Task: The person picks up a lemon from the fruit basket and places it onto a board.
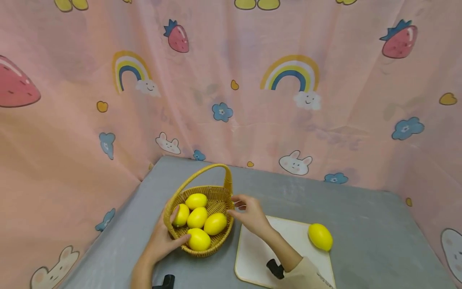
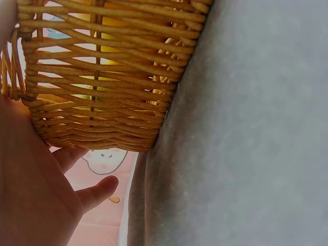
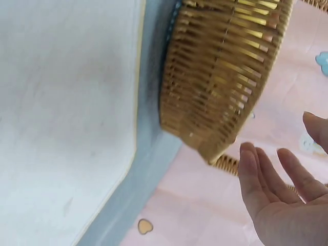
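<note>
A yellow wicker basket (image 1: 213, 251) with a tall arched handle stands on the grey table, holding several lemons (image 1: 197, 218). My left hand (image 1: 160, 241) grips its left side, the thumb over the near rim beside the closest lemon. In the left wrist view, two fingers of the left hand (image 2: 46, 179) spread out past the woven wall. My right hand (image 1: 252, 214) is at the basket's right rim, fingers loosely bent. In the right wrist view that right hand (image 3: 287, 200) has nothing between its fingers and thumb.
A white board (image 1: 256, 249) with a yellowish edge lies right of the basket, under my right forearm. One lemon (image 1: 320, 237) sits at the board's right edge. A pink patterned curtain (image 1: 245, 132) hangs behind and beside the grey table (image 1: 375, 241).
</note>
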A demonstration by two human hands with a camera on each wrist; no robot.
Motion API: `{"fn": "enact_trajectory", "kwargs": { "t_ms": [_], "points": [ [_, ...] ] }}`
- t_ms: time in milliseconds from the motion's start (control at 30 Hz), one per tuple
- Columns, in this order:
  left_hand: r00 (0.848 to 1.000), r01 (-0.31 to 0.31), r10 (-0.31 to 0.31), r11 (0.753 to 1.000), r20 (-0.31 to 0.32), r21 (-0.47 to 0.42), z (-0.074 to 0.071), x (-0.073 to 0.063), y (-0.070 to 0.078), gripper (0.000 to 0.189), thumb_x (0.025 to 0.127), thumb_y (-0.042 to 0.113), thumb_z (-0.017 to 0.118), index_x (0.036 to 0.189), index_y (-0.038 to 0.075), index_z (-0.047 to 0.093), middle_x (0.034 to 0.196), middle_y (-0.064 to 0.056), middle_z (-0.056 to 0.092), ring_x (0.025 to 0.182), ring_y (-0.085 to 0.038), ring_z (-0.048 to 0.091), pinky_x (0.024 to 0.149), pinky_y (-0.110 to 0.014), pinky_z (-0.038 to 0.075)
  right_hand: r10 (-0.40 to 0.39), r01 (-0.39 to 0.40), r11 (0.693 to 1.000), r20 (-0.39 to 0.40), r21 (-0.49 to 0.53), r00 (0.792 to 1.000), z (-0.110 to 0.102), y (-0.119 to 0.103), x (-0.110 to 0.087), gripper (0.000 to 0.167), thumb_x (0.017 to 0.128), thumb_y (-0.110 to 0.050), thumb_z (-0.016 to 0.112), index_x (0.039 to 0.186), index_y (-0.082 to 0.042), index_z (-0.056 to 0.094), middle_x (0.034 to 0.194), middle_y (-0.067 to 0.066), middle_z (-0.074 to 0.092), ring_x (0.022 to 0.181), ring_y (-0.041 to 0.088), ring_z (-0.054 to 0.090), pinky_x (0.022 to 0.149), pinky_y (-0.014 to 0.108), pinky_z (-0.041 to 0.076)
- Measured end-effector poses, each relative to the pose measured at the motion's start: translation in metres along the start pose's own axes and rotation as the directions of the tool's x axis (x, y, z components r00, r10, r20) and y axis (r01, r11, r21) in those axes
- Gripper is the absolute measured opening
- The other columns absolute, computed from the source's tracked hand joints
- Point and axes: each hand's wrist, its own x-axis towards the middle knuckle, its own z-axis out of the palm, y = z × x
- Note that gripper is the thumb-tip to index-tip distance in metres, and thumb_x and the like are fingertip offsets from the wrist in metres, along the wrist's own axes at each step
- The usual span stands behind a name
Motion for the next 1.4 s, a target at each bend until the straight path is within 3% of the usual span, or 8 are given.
{"fn": "enact_trajectory", "kwargs": {
  "t_ms": [333,600,767,867,1000,1100,1300,1400],
  "points": [
    [1.000,0.001,-0.001,1.000,0.003,0.002,0.001,0.001,-0.002,0.097,0.078,0.032,0.086,0.150,-0.008,0.034,0.163,-0.026,0.007,0.145,-0.049,0.016,0.108,-0.069,0.019,-0.055,0.076,0.993,0.211,-0.093,0.976,0.015,-0.013,0.001,0.027,0.088,-0.005,0.073,0.113,0.004,0.068,0.099,0.018,0.070,0.082,0.024,0.066,0.071,0.027,0.054],
    [1.000,-0.001,0.001,1.000,0.006,-0.018,0.001,0.000,-0.001,0.096,0.078,0.030,0.086,0.150,-0.009,0.035,0.163,-0.026,0.007,0.145,-0.048,0.016,0.108,-0.069,0.019,-0.082,0.155,0.941,0.242,-0.301,0.967,0.024,-0.017,0.005,0.030,0.086,-0.008,0.078,0.113,0.001,0.070,0.099,0.014,0.070,0.078,0.021,0.064,0.066,0.025,0.051],
    [1.000,-0.003,0.003,1.000,-0.001,-0.014,0.001,-0.001,-0.002,0.096,0.078,0.030,0.086,0.150,-0.009,0.035,0.163,-0.026,0.007,0.144,-0.048,0.017,0.108,-0.069,0.019,-0.111,0.227,0.846,0.257,-0.483,0.960,0.031,-0.019,0.007,0.030,0.086,-0.014,0.079,0.111,-0.001,0.070,0.108,0.012,0.071,0.089,0.023,0.067,0.074,0.033,0.054],
    [1.000,0.000,0.000,1.000,-0.006,-0.011,0.000,-0.001,-0.001,0.096,0.077,0.030,0.086,0.149,-0.009,0.035,0.162,-0.027,0.008,0.144,-0.048,0.017,0.107,-0.068,0.020,-0.129,0.281,0.768,0.290,-0.575,0.948,0.036,-0.019,0.008,0.028,0.086,-0.019,0.080,0.106,-0.003,0.070,0.101,0.008,0.070,0.080,0.021,0.065,0.067,0.032,0.053],
    [1.000,0.004,-0.004,1.000,-0.014,-0.012,-0.001,-0.001,-0.001,0.096,0.077,0.030,0.086,0.149,-0.008,0.036,0.162,-0.028,0.009,0.144,-0.048,0.019,0.107,-0.068,0.021,-0.158,0.371,0.662,0.362,-0.652,0.919,0.045,-0.020,0.008,0.025,0.086,-0.024,0.079,0.101,-0.006,0.070,0.090,0.005,0.061,0.067,0.017,0.058,0.054,0.028,0.047],
    [1.000,0.000,-0.001,1.000,-0.015,-0.012,0.000,-0.001,-0.001,0.096,0.077,0.030,0.086,0.149,-0.009,0.036,0.162,-0.027,0.009,0.143,-0.048,0.020,0.107,-0.067,0.022,-0.193,0.436,0.608,0.409,-0.663,0.892,0.051,-0.021,0.006,0.022,0.085,-0.022,0.079,0.099,-0.008,0.070,0.093,0.005,0.059,0.070,0.017,0.058,0.056,0.026,0.047],
    [1.000,-0.011,0.011,1.000,-0.010,-0.008,0.000,-0.001,0.000,0.096,0.077,0.030,0.086,0.149,-0.008,0.036,0.161,-0.029,0.011,0.143,-0.048,0.020,0.107,-0.068,0.022,-0.189,0.460,0.636,0.454,-0.619,0.871,0.054,-0.023,0.005,0.025,0.081,-0.006,0.078,0.105,-0.007,0.070,0.114,0.010,0.063,0.095,0.026,0.063,0.081,0.034,0.054],
    [1.000,-0.015,0.014,1.000,-0.011,-0.016,0.000,-0.001,0.001,0.096,0.076,0.029,0.086,0.149,-0.008,0.036,0.161,-0.030,0.010,0.143,-0.049,0.020,0.106,-0.069,0.022,-0.168,0.434,0.667,0.445,-0.606,0.880,0.053,-0.022,0.006,0.028,0.079,-0.003,0.080,0.105,-0.006,0.070,0.110,0.010,0.061,0.093,0.025,0.063,0.078,0.033,0.054]
  ]
}}
